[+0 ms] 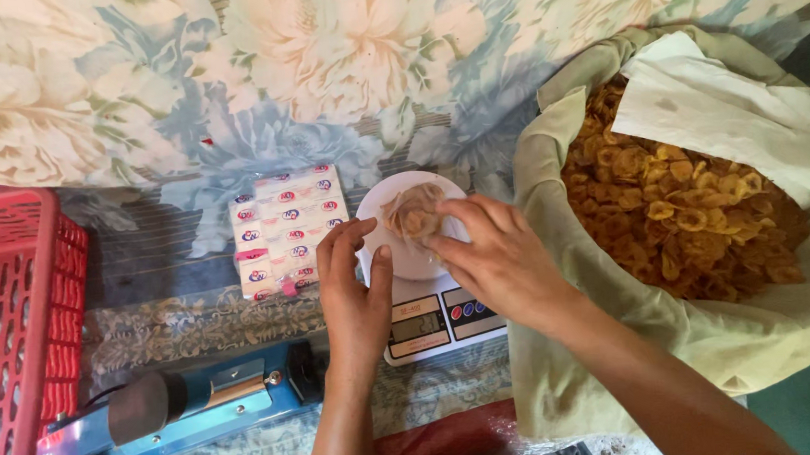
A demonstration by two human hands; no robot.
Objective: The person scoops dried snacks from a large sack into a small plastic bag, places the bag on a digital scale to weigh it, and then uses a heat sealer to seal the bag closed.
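I see my right hand (502, 256) pinching a small clear plastic packet of golden chips (413, 213) between thumb and fingers, holding it on the round white pan of a small digital kitchen scale (427, 298). My left hand (356, 294) is beside it, fingers loosely curled and half spread, fingertips at the packet's left edge and the pan's rim; I cannot tell whether they actually grip the packet. The packet sits over the middle of the scale's pan.

Just left of the scale lies a flat stack of white printed packaging sheets with red and blue marks (287, 229). Below and left of the scale sits a blue tabletop heat sealer with a dark handle (171, 412). Further left of the scale stands a red perforated plastic crate (9, 336). Right of the scale, touching its edge, is a big pale-green plastic sack (628, 374), open and full of fried golden chips (684, 220), with white paper (719, 111) folded over its top. Everything rests on a floral cloth (124, 86).
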